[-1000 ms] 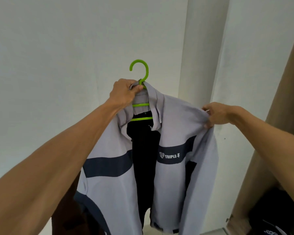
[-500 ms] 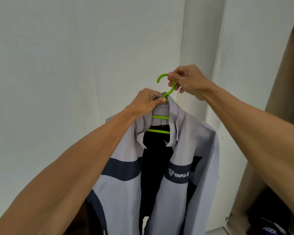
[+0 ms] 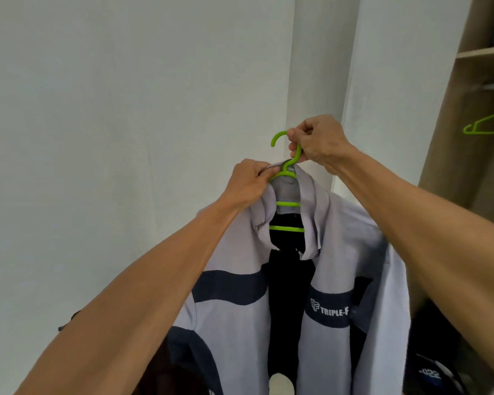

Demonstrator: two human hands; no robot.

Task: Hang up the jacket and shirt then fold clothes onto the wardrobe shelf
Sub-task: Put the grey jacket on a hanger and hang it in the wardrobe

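A plain white wall (image 3: pixel 111 109) fills most of the view, with a wooden wardrobe (image 3: pixel 451 115) standing open at the far right edge. The jacket (image 3: pixel 234 315), grey with dark navy bands, hangs in mid-air in front of the wall, draped open on a green hanger (image 3: pixel 287 204) whose bars run roughly level, left to right, inside the collar. Its hook rises from the collar with the open end curling up and to the left. The right hand (image 3: pixel 317 141) has its grip pinched shut on the hook's stem, fingers wrapped around the curve; the left hand (image 3: pixel 250 183) is closed on the collar cloth and the hanger's shoulder just beside the hook's base. Both hands sit close together at the very top, so the jacket's whole length drops straight below them. The wardrobe lies to the right of the jacket, on the right hand's side, and a spare green hanger (image 3: pixel 488 126) already hangs inside it below a shelf (image 3: pixel 482 51). Judging from this, the carry goes rightward, and the hook's opening, facing away from the wardrobe, probably needs turning before it can catch the rail.
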